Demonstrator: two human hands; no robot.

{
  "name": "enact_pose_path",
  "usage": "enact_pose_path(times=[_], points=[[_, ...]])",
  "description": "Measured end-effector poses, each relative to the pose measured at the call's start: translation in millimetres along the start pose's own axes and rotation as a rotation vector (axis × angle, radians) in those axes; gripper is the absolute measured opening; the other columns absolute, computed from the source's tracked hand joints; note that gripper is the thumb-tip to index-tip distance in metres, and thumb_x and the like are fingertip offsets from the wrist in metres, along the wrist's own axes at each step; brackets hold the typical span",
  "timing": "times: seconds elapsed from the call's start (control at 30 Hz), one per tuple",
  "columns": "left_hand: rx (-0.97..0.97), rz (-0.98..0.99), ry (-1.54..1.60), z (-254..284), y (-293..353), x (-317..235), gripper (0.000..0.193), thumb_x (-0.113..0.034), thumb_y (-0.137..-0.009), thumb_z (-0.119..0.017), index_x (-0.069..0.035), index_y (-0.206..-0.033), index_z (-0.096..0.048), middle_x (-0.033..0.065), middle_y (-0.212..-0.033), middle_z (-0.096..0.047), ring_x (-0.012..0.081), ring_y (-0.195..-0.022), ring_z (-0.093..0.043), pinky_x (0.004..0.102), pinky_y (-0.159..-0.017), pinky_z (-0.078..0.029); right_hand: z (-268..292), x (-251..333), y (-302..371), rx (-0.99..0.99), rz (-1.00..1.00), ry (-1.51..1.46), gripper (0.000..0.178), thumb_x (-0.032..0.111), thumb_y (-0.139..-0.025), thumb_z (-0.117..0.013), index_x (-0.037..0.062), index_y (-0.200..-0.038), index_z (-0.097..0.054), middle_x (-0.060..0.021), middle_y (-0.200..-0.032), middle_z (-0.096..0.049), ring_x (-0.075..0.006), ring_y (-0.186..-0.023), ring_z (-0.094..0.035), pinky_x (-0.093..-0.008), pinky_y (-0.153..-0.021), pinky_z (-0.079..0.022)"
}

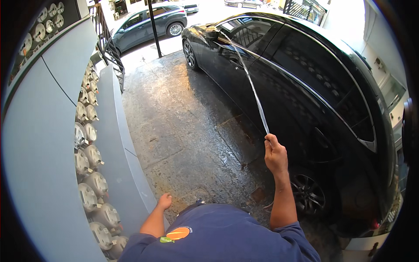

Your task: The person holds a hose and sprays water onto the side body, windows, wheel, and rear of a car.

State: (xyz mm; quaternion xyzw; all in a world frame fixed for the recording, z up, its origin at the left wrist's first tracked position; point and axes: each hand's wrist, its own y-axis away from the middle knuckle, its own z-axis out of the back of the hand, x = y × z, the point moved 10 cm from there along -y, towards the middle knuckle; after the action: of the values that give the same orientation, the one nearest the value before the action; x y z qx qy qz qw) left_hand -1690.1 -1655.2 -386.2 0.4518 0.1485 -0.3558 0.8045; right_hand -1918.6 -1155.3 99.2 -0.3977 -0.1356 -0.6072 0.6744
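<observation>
"Hands, head view?"
"Right hand (pixel 276 156) raised forward, fingers closed, grip's contents hidden; left hand (pixel 165 201) low, finger state unclear."
"Count?"
"One water jet (pixel 252 83) from the right hand; one black car (pixel 297 109), alongside right."

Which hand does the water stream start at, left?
No, the water stream starts at the raised right hand, away from the left hand.

The near car (pixel 283 87) stands on the right, the meters (pixel 94 156) on the left, with floor (pixel 174 118) between. At the far left, a second car (pixel 134 31) stands behind the pole (pixel 154 26).
</observation>
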Motion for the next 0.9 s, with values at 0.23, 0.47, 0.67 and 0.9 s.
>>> enact_pose_path(times=[0.23, 0.47, 0.67, 0.9], points=[[0.028, -0.109, -0.062, 43.9, -27.5, -71.7, 0.046, -0.027, -0.099, -0.051, -0.001, -0.137, -0.058, 0.0251, -0.130, -0.065, 0.0377, -0.122, -0.061, 0.0433, -0.105, -0.046, -73.8, -2.0, -6.5, 0.092, -0.062, 0.053, 0.012, 0.015, -0.100, -0.057, 0.0104, -0.111, -0.060, -0.0207, -0.081, -0.068, -0.0419, -0.077, -0.068, -0.0479, -0.065, -0.050], [0.042, -0.052, -0.194, 53.6, -18.6, -19.9, 0.046, -0.029, -0.097, -0.053, -0.002, -0.132, -0.063, 0.0249, -0.132, -0.063, 0.0376, -0.126, -0.059, 0.0429, -0.108, -0.044, -100.5, 12.6, -29.6, 0.039, -0.043, 0.022, 0.010, 0.012, -0.103, -0.054, 0.0087, -0.111, -0.059, -0.0148, -0.065, -0.059, -0.0249, -0.055, -0.062, -0.0367, -0.053, -0.043], [0.083, 0.015, -0.082, 59.3, -32.1, 13.6, 0.044, -0.030, -0.097, -0.053, -0.004, -0.131, -0.064, 0.0241, -0.132, -0.063, 0.0376, -0.126, -0.059, 0.0431, -0.108, -0.044, -128.4, 8.0, -31.0, 0.106, -0.129, 0.036, 0.013, 0.016, -0.102, -0.056, 0.0103, -0.113, -0.059, -0.0223, -0.087, -0.070, -0.0427, -0.084, -0.070, -0.0475, -0.069, -0.052], [0.048, 0.057, 0.076, 55.1, -56.0, 41.4, 0.046, -0.029, -0.097, -0.054, -0.004, -0.134, -0.061, 0.0246, -0.132, -0.063, 0.0390, -0.127, -0.058, 0.0426, -0.108, -0.044, -133.5, 30.6, -54.6, 0.089, -0.114, 0.052, 0.013, 0.019, -0.102, -0.055, 0.0118, -0.112, -0.060, -0.0217, -0.087, -0.071, -0.0430, -0.085, -0.070, -0.0487, -0.070, -0.052]])
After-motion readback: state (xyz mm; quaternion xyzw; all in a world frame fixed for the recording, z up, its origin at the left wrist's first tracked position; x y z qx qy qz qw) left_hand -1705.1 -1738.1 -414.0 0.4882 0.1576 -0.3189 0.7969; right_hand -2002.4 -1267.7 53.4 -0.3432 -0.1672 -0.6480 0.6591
